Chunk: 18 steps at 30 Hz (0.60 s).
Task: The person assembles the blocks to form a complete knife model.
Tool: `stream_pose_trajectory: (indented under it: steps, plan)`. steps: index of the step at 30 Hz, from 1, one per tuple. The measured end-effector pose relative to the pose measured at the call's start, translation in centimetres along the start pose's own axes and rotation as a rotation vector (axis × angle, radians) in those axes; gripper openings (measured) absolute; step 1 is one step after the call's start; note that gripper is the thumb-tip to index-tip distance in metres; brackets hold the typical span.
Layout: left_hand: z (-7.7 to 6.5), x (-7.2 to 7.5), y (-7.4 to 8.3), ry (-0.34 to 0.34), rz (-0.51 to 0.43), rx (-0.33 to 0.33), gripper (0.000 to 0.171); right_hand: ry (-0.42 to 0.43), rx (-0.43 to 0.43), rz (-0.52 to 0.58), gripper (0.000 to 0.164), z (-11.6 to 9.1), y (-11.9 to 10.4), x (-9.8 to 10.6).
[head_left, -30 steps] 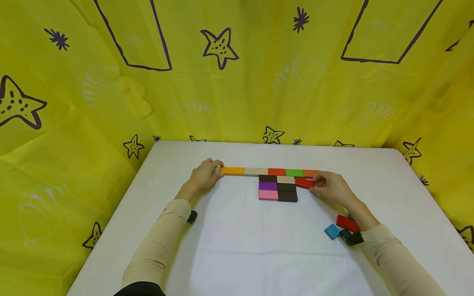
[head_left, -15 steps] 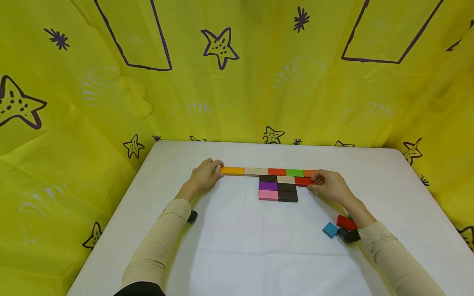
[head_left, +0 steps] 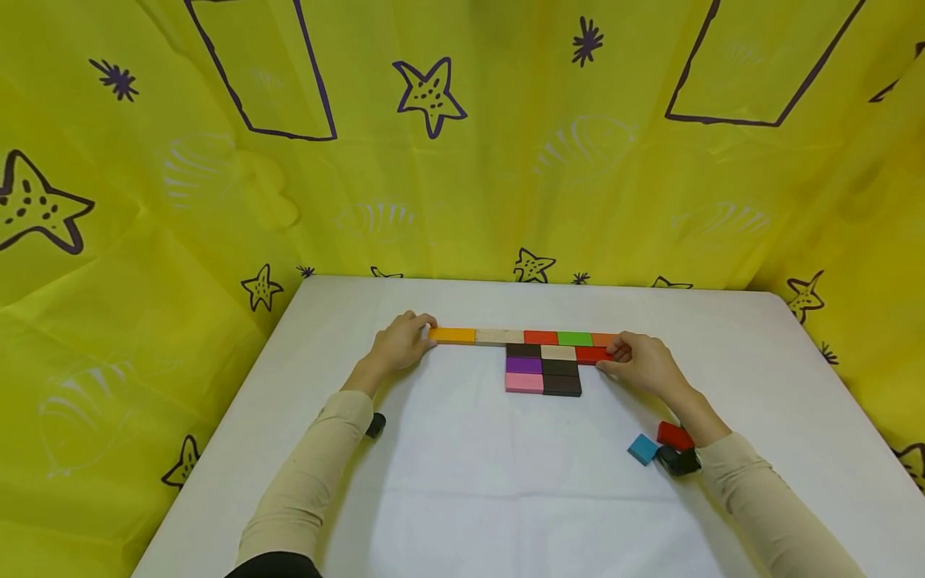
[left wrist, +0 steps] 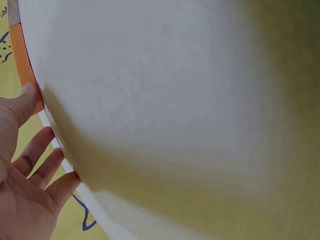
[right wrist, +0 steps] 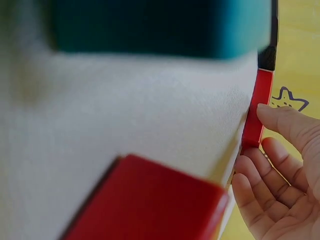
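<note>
My left hand [head_left: 397, 345] pinches the left end of a yellow-orange flat block [head_left: 455, 336] at the far side of the table; in the left wrist view the thumb lies on its front face and the other fingertips reach the tabletop. My right hand [head_left: 643, 364] pinches a red flat block [head_left: 588, 356], thumb on its front face [right wrist: 255, 117]. That block lies beside a beige block [head_left: 558, 352], below the row's right end. The row continues with a pale wood block [head_left: 499, 337], a red, a green block [head_left: 575, 339] and an orange block [head_left: 604, 340], partly hidden.
Below the row sit a purple block [head_left: 523, 365], a pink block [head_left: 523, 383] and several dark ones. Near my right wrist lie a loose blue block [head_left: 641, 449] and a red block [head_left: 674, 435]. Yellow patterned cloth [head_left: 477, 201] hangs behind the white table [head_left: 462, 522].
The red block in my right hand has turned from tilted to straight and now sits against the row above and the beige block. The left hand stays in place.
</note>
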<state>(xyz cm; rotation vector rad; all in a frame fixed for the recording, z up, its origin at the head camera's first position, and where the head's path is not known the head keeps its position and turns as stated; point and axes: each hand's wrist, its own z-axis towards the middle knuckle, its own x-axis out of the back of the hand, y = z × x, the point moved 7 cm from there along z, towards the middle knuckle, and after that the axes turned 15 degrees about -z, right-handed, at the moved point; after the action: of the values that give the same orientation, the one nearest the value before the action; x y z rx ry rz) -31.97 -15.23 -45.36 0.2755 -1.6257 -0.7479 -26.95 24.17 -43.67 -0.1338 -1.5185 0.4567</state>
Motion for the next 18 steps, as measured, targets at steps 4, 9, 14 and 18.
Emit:
stream_pose_trajectory:
  steps: [4,9,14,18]
  plan:
    - [-0.1,0.0,0.1,-0.001,0.000,-0.006,0.028,-0.008,0.000,-0.007,0.027,-0.2,0.0,0.0]
    - [0.0,-0.1,0.1,-0.005,0.015,-0.006,0.028,-0.042,-0.018,-0.027,0.031,-0.9,0.3,0.2]
    - [0.0,-0.1,0.0,-0.005,0.022,-0.002,0.029,-0.015,0.002,-0.007,0.030,-2.2,0.6,1.1]
    - [0.0,-0.1,0.1,-0.002,0.022,-0.002,0.029,0.004,0.025,0.010,0.030,-3.3,0.5,1.9]
